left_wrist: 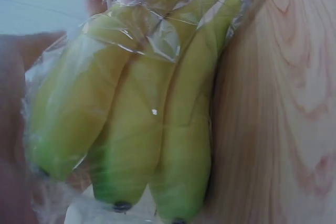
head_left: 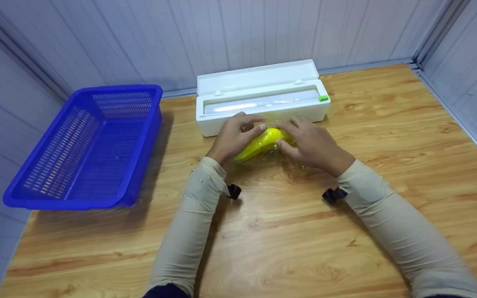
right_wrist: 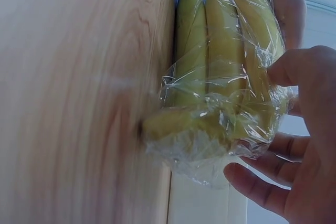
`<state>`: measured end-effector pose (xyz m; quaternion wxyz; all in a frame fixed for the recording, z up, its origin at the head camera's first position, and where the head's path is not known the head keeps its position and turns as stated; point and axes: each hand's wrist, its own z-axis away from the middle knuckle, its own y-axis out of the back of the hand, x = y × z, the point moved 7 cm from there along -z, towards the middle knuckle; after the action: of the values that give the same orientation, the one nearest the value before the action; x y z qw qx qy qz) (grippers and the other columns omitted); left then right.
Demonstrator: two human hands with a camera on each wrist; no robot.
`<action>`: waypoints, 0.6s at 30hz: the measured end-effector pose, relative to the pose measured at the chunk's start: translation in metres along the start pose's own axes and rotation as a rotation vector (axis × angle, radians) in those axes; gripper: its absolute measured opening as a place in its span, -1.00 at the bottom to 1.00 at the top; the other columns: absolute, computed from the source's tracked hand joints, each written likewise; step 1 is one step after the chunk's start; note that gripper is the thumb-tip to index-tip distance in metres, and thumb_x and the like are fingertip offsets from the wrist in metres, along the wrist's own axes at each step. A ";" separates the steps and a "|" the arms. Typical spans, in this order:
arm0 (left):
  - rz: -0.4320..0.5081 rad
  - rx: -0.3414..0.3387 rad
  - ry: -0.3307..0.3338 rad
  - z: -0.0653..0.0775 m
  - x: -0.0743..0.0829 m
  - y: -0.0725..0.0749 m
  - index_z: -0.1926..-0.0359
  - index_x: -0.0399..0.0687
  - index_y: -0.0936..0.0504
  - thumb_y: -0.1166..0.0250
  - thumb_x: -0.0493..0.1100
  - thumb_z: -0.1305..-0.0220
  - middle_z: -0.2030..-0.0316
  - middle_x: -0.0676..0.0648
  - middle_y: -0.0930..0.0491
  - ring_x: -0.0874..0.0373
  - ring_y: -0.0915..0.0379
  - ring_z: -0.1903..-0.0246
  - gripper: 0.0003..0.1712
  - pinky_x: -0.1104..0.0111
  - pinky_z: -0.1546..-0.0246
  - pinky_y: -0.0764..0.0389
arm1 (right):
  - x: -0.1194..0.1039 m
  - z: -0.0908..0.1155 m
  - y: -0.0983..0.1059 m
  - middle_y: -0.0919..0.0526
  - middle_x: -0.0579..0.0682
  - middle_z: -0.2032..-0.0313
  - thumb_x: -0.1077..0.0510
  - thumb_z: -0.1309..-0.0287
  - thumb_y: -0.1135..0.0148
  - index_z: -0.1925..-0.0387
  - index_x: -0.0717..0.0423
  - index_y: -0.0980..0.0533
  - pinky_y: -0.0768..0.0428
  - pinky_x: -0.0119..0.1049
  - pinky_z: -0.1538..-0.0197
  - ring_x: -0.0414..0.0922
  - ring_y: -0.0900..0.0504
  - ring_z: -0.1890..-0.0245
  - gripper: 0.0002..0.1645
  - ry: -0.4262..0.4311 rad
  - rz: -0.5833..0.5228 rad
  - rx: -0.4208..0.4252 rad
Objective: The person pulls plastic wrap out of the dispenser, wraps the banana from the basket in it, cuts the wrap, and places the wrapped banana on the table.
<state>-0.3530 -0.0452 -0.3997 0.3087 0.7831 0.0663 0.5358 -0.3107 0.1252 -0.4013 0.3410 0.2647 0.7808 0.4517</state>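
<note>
A bunch of yellow bananas (head_left: 261, 142) with green tips is wrapped in clear plastic film (right_wrist: 202, 163), just in front of a white box. My left hand (head_left: 233, 138) holds the bunch from its left far side, thumb near the top. Around the stem end, my right hand (head_left: 315, 147) grips the film-covered bananas; in the right wrist view its thumb (right_wrist: 286, 69) presses on them while the fingers spread behind. Several bananas (left_wrist: 139, 114) show side by side in the left wrist view, the film wrinkled near their stems. Part of the left hand is hidden behind the bunch.
The long white box (head_left: 263, 111) stands lid up at the back, with a roll of clear film (head_left: 259, 102) inside and a green tab (head_left: 323, 98) on its right end. On the left is a blue plastic basket (head_left: 143, 165). Panelled walls border the wooden table (head_left: 271, 248).
</note>
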 end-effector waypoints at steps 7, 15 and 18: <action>-0.017 -0.024 -0.072 0.001 0.003 -0.005 0.07 0.00 -0.78 -0.40 -0.01 -0.31 0.27 0.01 -0.56 0.14 -0.39 0.22 -0.74 0.28 0.15 -0.46 | 0.001 0.000 -0.001 -0.56 0.12 0.07 -0.14 -0.44 -0.06 -0.29 0.08 -0.44 -0.57 -0.09 0.32 -0.02 -0.47 0.30 -0.44 0.001 0.006 0.002; 0.004 0.007 -0.189 0.002 0.009 -0.005 0.17 -0.06 -0.80 -0.37 -0.08 -0.33 0.36 -0.02 -0.45 0.14 -0.34 0.27 -0.81 0.30 0.16 -0.44 | 0.002 0.000 0.000 -0.59 0.10 0.06 -0.13 -0.43 -0.09 -0.24 0.09 -0.46 -0.58 -0.08 0.25 -0.02 -0.51 0.25 -0.47 0.006 -0.036 0.018; 0.012 0.022 -0.229 0.003 0.012 -0.005 0.19 -0.06 -0.81 -0.37 -0.11 -0.33 0.38 -0.01 -0.41 0.14 -0.33 0.29 -0.84 0.30 0.18 -0.42 | 0.003 0.001 0.003 -0.62 0.10 0.09 -0.11 -0.41 -0.16 -0.22 0.12 -0.44 -0.59 -0.08 0.28 -0.02 -0.55 0.27 -0.47 0.012 -0.065 0.046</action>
<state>-0.3442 -0.0371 -0.3942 0.3023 0.8430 0.0318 0.4437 -0.3109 0.1291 -0.3998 0.3447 0.2444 0.8011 0.4239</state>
